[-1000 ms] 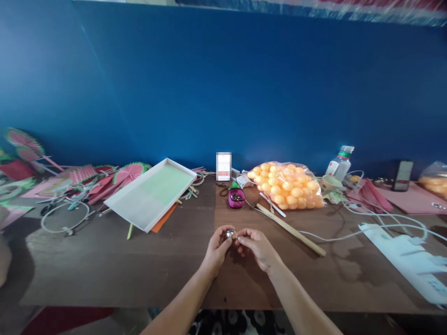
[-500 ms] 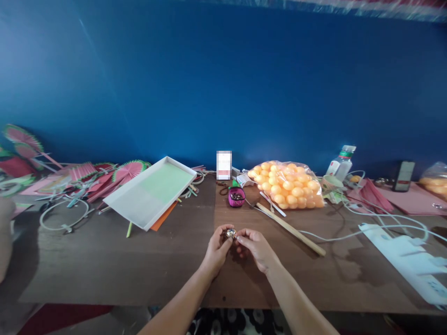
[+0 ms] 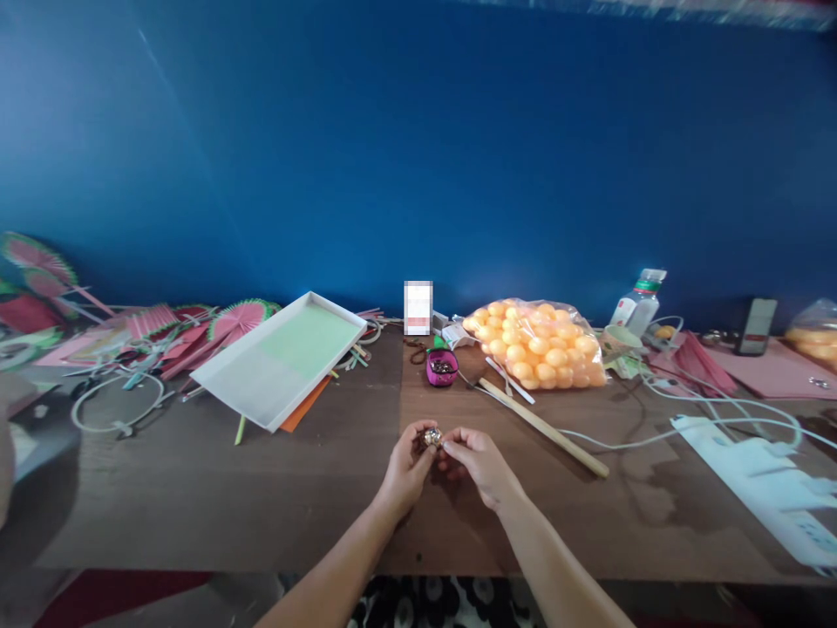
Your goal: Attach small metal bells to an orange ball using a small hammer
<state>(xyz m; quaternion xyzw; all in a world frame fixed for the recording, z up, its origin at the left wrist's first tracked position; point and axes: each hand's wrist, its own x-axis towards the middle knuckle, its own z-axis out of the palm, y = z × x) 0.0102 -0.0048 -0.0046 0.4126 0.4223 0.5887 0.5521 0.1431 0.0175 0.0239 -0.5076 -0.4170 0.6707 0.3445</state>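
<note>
Between my hands, above the table's middle, is a small shiny metallic ball-like piece [image 3: 432, 436]. My left hand [image 3: 406, 464] is closed, holding this piece between thumb and fingers. My right hand [image 3: 479, 462] is pinched at the piece's right side; whether its fingertips grip the piece itself or something tiny is too small to tell. Beyond the hands stands a purple container [image 3: 442, 370] with small shiny metal bits inside.
A wooden stick [image 3: 546, 427] lies to the right, before a clear bag of orange balls [image 3: 540, 344]. At left are a white tray [image 3: 261, 410] and pink paper fans [image 3: 241, 321]. A white power strip [image 3: 751, 488] with cables sits far right. Another person's arm [image 3: 5, 453] shows at the left edge.
My hands keep nearly the same pose around the metallic piece. At the left edge, the other person's arm has shifted a little and looks blurred.
</note>
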